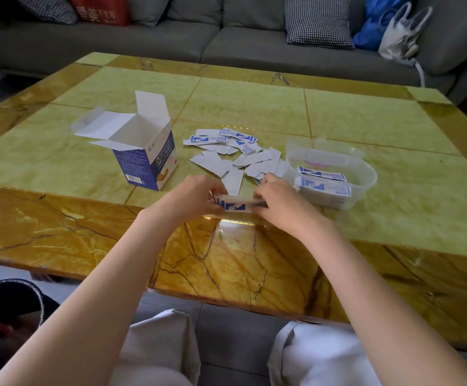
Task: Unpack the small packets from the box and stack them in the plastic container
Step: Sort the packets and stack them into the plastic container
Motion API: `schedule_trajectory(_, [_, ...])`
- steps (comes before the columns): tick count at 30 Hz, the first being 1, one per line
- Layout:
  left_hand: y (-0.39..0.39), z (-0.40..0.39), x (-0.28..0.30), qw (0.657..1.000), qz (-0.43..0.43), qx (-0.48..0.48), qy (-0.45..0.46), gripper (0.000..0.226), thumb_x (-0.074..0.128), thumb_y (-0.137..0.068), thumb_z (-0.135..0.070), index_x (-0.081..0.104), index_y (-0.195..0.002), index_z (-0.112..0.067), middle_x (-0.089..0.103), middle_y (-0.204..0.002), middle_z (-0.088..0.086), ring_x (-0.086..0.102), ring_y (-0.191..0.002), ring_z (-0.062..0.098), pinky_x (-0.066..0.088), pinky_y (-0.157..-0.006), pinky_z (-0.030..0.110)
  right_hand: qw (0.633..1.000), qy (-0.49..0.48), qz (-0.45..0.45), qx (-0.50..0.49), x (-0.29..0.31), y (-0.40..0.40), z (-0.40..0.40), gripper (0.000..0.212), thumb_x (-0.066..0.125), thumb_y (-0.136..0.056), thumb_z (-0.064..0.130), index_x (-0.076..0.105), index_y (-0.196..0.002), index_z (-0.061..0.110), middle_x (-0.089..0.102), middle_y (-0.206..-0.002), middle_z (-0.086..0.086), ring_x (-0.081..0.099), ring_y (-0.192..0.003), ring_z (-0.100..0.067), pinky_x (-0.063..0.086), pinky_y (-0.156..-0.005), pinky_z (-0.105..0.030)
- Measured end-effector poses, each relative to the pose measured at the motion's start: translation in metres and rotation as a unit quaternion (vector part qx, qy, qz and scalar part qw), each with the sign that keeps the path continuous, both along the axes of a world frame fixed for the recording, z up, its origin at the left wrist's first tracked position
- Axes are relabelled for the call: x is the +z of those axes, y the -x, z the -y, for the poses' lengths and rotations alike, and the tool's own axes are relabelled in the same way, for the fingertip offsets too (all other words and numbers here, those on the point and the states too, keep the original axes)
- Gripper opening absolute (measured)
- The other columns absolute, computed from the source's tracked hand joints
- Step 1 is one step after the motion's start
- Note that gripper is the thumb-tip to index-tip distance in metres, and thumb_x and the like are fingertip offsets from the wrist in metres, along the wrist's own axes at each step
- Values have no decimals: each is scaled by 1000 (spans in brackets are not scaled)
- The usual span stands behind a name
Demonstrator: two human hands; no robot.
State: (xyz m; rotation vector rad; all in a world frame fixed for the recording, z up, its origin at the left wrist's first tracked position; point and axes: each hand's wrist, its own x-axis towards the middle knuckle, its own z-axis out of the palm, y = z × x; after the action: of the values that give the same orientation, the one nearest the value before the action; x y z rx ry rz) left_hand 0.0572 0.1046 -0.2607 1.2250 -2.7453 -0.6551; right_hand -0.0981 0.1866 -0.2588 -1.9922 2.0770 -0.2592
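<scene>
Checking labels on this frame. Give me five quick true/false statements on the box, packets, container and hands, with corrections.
1. The box stands upright with its top flaps open. True.
2. The plastic container holds no packets. False: packets in the container already lie stacked there.
3. Both the left hand and the right hand hold one bundle of packets. True.
4. The loose packets lie left of the box. False: they lie between the box and the container.
5. The container sits on the sofa. False: it sits on the table, right of the hands.
</scene>
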Motion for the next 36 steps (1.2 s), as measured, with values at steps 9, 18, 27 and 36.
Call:
schedule_trajectory(9, [-2, 3, -5, 993, -80, 81, 0, 23, 64, -84, -13, 67, -106, -8, 71, -97, 7, 59, -78, 11, 42, -60, 9, 1000, 27, -11, 9, -1, 1, -2, 26, 45, -95, 11, 61, -115, 12, 62, -105, -8, 60, -92, -21, 46, -73, -25])
schedule_trajectory(18, [-1, 3, 0, 990, -79, 110, 31, 16, 65, -83, -13, 72, -97, -8, 72, -88, 7, 65, -79, 20, 54, -78, 33, 999, 37, -9, 0, -1, 1, 0, 24, 52, -92, 13, 63, -114, 11, 61, -109, -9, 59, -97, -23, 41, -75, -23])
schedule_trajectory(27, [6, -4, 3, 985, -83, 152, 8, 22, 60, -85, -8, 70, -105, -9, 72, -96, 8, 66, -86, 21, 52, -73, 27, 999, 34, 1, -9, -1, -1, 0, 21, 52, -92, 14, 63, -110, 11, 62, -105, -10, 60, -92, -23, 42, -71, -24])
schedule_trajectory(36, [6, -6, 5, 983, -90, 154, -32, 18, 65, -83, -14, 72, -100, -10, 67, -83, 2, 55, -71, 12, 40, -54, 15, 1000, 26, -17, -5, -2, -5, 0, 22, 49, -94, 14, 62, -111, 10, 62, -103, -9, 60, -87, -22, 43, -69, -24])
